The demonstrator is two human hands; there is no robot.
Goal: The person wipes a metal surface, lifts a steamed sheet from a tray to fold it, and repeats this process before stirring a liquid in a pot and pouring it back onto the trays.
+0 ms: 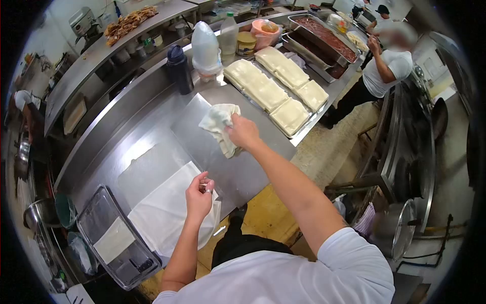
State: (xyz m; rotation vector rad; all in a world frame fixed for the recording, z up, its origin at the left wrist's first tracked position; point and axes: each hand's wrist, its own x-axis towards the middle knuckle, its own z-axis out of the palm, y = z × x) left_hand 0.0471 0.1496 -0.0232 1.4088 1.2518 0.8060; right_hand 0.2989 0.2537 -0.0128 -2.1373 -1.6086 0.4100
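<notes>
My right hand (243, 133) grips a bunched white cloth (220, 123) over the steel tabletop (212, 162). My left hand (199, 196), a ring on one finger, is loosely closed with nothing showing in it. Beneath it in this view lies a white sheet (167, 215) that hangs over the table's near edge. Beyond my right hand, rectangular slabs of pale dough or pastry (268, 88) sit in two rows on a tray.
At the back stand a dark bottle (179, 70), a white squeeze bottle (205, 50) and a pink container (265, 33). Deep metal trays (324, 38) hold something dark red. A clear plastic tray (119, 238) is at left. One person (390, 66) stands at right.
</notes>
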